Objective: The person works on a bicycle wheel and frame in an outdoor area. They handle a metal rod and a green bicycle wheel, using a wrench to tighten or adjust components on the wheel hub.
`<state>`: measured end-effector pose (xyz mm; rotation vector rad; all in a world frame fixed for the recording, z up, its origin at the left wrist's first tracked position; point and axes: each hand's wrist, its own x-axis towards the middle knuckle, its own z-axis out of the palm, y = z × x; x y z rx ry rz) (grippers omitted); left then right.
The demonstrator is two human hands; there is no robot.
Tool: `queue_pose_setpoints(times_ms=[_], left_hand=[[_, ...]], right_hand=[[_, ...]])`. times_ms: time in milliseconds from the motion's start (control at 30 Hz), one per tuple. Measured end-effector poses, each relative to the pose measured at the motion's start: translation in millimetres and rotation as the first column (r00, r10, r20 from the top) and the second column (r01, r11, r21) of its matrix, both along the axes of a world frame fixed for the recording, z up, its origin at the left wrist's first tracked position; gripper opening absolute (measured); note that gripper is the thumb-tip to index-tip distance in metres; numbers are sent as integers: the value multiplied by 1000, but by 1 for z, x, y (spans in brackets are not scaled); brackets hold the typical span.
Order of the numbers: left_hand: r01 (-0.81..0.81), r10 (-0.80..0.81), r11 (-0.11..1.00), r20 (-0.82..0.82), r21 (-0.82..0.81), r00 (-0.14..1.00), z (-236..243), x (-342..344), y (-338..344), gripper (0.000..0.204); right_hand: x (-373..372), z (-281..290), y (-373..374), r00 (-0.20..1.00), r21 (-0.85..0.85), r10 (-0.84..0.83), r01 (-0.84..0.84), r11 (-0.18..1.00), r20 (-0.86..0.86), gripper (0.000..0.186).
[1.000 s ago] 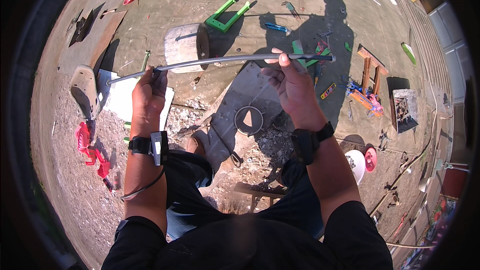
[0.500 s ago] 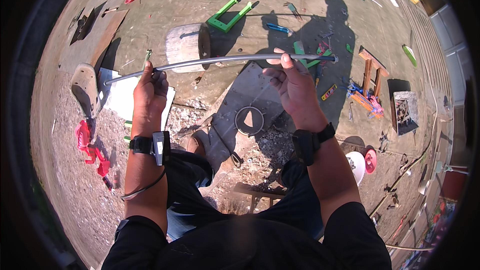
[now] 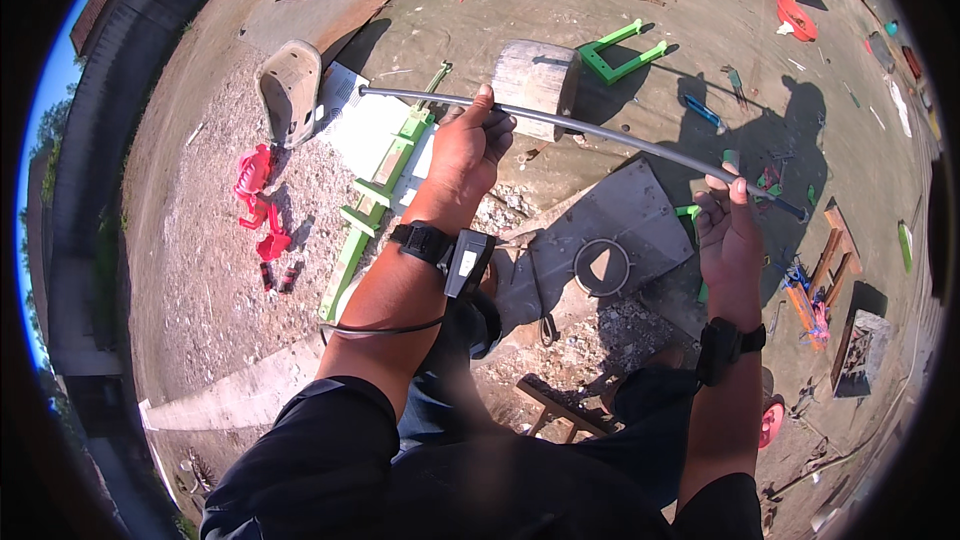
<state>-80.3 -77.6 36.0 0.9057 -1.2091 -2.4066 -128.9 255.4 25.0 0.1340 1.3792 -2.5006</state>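
Rod [image 3: 620,138] is pinched by fingers of the left hand [image 3: 463,152] and right hand [image 3: 728,232]; green frame [image 3: 392,168] lies left.

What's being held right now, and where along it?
A long grey rod: the left grip holds it partway in from its left end, the right grip near its right end.

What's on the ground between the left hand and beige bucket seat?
Head view: long green metal frame nearer the left hand, then white sheet by the seat.
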Motion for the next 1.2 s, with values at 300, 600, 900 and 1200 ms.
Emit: queue_pose_setpoints(times_ms=[300, 600, 900, 1200], left_hand=[[-1, 1, 1000, 24, 11, 1000, 9, 1, 8, 24], [26, -26, 1000, -27, 16, 999, 1, 0, 7, 19], [26, -24, 999, -68, 26, 997, 7, 1, 9, 15], [81, -72, 992, -104, 94, 992, 0, -1, 3, 19]], right_hand=[[-3, -6, 4, 999, 7, -18, 18, 1000, 28, 54], [-8, -15, 10, 1000, -11, -14, 15, 1000, 27, 51], [-8, -19, 11, 999, -6, -22, 22, 1000, 35, 44], [-11, -26, 18, 998, -16, 2, -1, 1000, 66, 39]])
